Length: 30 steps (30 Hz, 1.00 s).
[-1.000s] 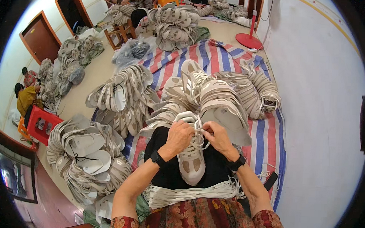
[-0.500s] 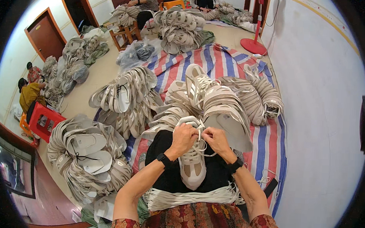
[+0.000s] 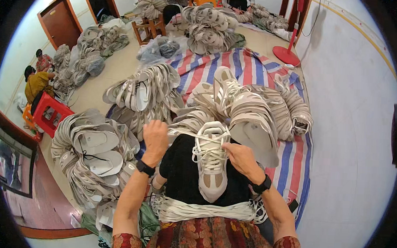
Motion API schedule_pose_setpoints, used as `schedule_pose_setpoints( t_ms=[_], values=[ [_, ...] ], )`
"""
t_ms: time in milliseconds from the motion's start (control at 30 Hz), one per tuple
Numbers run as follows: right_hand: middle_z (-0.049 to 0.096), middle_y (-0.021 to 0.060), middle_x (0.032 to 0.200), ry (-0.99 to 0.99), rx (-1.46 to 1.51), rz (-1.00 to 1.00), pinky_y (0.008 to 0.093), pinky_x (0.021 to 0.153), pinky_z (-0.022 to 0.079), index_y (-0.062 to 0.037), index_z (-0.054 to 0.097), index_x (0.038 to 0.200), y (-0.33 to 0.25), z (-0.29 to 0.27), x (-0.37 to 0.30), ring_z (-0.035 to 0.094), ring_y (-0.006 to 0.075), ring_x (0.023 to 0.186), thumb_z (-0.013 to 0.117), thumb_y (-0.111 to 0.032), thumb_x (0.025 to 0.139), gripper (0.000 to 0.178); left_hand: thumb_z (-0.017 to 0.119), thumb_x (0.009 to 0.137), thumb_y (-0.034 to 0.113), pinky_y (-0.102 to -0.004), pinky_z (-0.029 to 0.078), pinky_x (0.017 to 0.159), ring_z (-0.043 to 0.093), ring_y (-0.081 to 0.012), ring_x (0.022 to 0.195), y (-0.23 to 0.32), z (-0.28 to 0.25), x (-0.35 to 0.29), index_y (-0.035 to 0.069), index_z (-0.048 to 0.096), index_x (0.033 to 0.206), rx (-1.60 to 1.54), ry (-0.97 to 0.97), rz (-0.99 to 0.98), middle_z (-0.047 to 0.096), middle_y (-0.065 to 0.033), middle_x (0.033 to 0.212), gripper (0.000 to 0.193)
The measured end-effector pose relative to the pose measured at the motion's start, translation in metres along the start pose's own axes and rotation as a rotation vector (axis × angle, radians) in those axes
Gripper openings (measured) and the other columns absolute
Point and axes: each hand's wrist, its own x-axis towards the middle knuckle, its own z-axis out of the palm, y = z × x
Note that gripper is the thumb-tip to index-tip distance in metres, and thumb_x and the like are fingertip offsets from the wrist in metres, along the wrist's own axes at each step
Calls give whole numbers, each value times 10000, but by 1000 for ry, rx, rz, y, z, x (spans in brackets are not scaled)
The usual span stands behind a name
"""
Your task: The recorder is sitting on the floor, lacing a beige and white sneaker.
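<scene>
A: Right hand (image 3: 240, 157) first: its fingers (image 3: 226, 147) are pinched shut on the white laces (image 3: 210, 150) at the shoe's right side.

B: And the left hand (image 3: 155, 135)?

A: Lifted just off to the left, knuckles up. Curled loosely, but whether it holds a lace I can't tell.

B: Where's the shoe (image 3: 211, 161)?

A: On a black cloth (image 3: 181, 171) over the lap, between both hands, long axis pointing away, toe nearest the body. Right hand's closer. Shoe piles (image 3: 97, 151) ring the striped tarp (image 3: 248, 69).
</scene>
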Motion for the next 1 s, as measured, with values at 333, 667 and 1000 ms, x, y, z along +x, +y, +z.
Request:
schedule_pose_setpoints(
  t_ms=[333,667,1000],
  values=[
    [486,113,946,10,-83,-33,380,624,475,-78,537,959,1,6,-11,552,293,811,558,-71,726,234,702,575,62,-426,306,962,334,-380,1187,56,-12,-37,115,503,1057,-600,-262,175,339,-194,1265,524],
    [470,147,948,73,-211,-230,372,667,424,-12,512,765,-25,3,-20,489,296,842,603,-106,648,175,631,612,67,-443,348,888,421,-350,1057,65,-27,-41,28,521,769,-660,-109,317,441,-162,1088,196],
    [588,171,767,-15,59,54,400,634,448,-25,602,722,-44,12,50,570,324,732,620,-246,751,224,642,706,169,-311,384,826,405,-250,1045,12,-10,7,29,428,1145,-874,-43,-367,403,-128,1112,508]
  ],
)
